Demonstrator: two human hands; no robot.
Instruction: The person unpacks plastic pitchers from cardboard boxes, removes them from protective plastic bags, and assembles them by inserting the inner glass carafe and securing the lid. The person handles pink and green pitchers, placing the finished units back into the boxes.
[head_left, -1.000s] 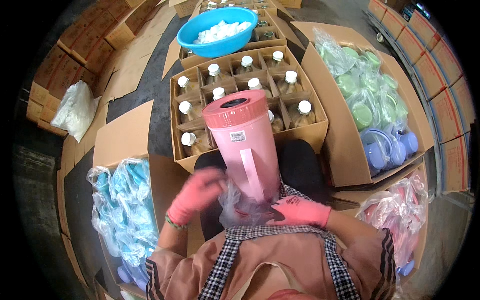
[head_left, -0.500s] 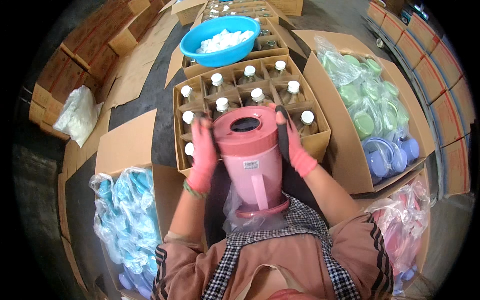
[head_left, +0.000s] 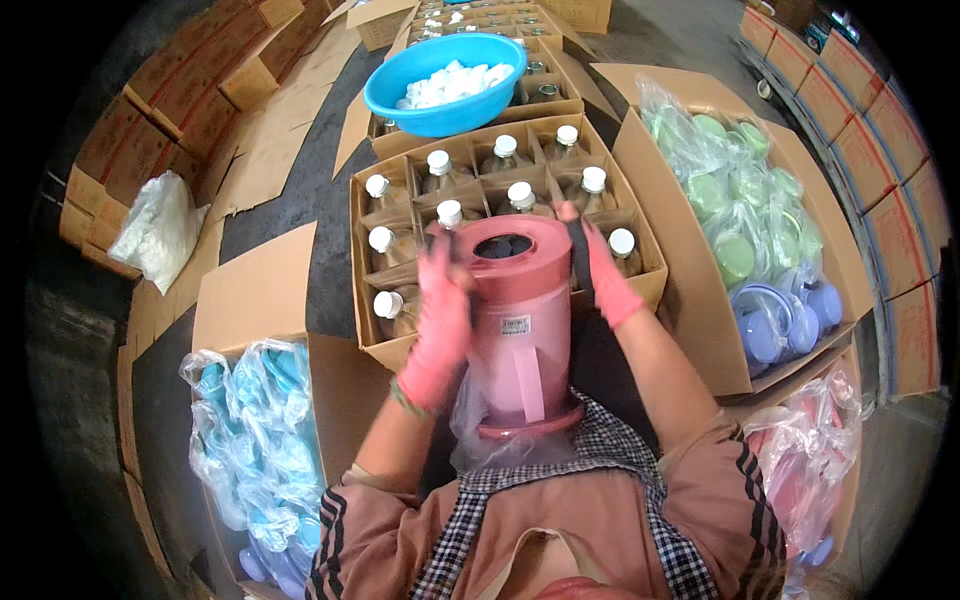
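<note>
- Sack [head_left: 160, 230], white, is placed far left, near stacked cartons.
- Left carton [head_left: 335, 390] is filled with bagged teal parts [head_left: 255, 430]; elbow clearance should be kept on that side.
- Left hand [head_left: 440, 325], pink-gloved, is set beside the left of the collar. Fingers are blurred; whether they are spread or pressed against it cannot be told.
- Blue basin [head_left: 450, 122] is loaded with white pieces [head_left: 455, 85] and is seated over cartons beyond the work.
- Divided carton [head_left: 645, 285] is packed with white-capped bottles [head_left: 520, 197], one per cell where visible; swinging the jug into those caps is best avoided.
- Pink jug [head_left: 523, 342] is stood at the lap, between both hands, handle [head_left: 527, 385] turned toward the wearer. Its dark pink collar [head_left: 520, 275] is best handled evenly from both sides, so no tilt is introduced.
- Clear plastic [head_left: 500, 452] is bunched around the base ring [head_left: 530, 425]; it should be kept from slipping under the base, as footing would likely suffer.
- Right hand [head_left: 605, 275], also pink-gloved, is held beside the collar's right, fingers extended, not curled; firm contact cannot be confirmed. Its height should be matched to the left's.
- Right carton [head_left: 690, 320] is stocked with bagged green and lilac parts [head_left: 740, 215].
</note>
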